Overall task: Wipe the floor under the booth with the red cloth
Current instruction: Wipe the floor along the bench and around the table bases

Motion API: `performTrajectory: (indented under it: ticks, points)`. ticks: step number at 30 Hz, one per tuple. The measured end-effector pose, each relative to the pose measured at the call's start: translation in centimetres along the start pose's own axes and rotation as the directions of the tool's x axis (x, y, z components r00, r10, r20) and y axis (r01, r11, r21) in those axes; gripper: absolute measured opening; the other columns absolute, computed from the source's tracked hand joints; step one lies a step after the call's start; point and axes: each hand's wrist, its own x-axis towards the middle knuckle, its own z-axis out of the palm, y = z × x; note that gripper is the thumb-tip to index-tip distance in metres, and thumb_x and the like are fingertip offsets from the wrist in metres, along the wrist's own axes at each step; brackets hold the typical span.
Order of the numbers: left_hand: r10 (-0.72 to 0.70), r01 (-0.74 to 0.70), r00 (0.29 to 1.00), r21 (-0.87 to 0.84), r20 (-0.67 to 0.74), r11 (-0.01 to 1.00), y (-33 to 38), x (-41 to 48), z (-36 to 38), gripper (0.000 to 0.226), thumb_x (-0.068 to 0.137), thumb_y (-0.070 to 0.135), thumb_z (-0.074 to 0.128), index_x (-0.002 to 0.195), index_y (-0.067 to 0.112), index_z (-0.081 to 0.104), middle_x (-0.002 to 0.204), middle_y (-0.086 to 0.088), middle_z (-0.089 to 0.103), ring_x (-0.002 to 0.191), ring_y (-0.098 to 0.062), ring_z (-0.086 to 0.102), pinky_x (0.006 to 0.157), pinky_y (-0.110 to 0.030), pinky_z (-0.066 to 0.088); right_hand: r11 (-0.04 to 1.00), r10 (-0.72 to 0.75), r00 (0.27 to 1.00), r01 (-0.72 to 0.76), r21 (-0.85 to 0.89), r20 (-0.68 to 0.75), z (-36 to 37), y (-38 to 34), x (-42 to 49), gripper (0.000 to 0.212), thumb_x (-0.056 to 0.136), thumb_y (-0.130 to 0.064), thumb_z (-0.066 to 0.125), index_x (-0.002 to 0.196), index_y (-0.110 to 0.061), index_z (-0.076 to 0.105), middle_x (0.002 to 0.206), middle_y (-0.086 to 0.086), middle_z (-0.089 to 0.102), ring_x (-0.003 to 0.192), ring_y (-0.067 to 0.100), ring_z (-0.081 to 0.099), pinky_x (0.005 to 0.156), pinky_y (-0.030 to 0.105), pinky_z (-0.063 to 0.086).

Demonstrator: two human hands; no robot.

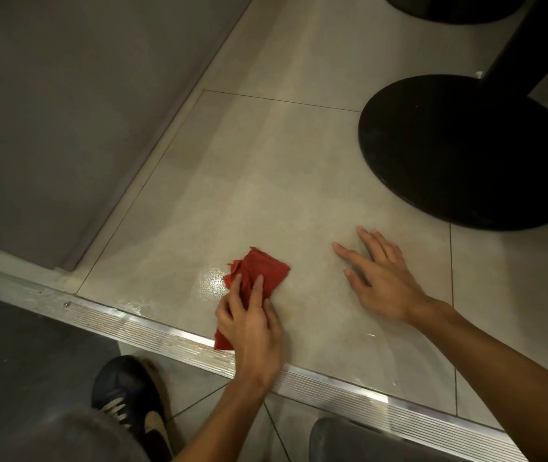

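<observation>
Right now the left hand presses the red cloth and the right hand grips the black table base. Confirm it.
Wrong on the right hand: the head view shows it flat on the tile, apart from the black table base. Rest stands.

The floor (266, 155) is pale tile with thin seams. A black base (465, 151) stands on it. Left of the base and nearer me, the cloth (262, 268) lies crumpled on the tile, my left hand (249, 325) pressing on it beside a wet, shiny patch. Just my side of the base, my right hand (382, 278) rests palm down, fingers spread. A ribbed metal strip (349, 395) edges the tile nearest me.
</observation>
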Motion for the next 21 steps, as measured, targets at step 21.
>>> performTrajectory:
  ticks: [21]
  points:
    - [0.446, -0.416, 0.856, -0.165, 0.262, 0.894, -0.6, 7.4, -1.0, 0.018, 0.093, 0.02, 0.059, 0.109, 0.019, 0.07, 0.121, 0.008, 0.061, 0.116, 0.0, 0.04, 0.1, -0.005, 0.023, 1.0, -0.002, 1.0, 0.002, -0.02, -0.02, 0.1, 0.3, 0.1, 0.051, 0.103, -0.043, 0.031, 0.151, -0.049, 0.014, 0.163, -0.003, -0.014, 0.148, 0.015, -0.021, 0.121, 0.042, -0.008]
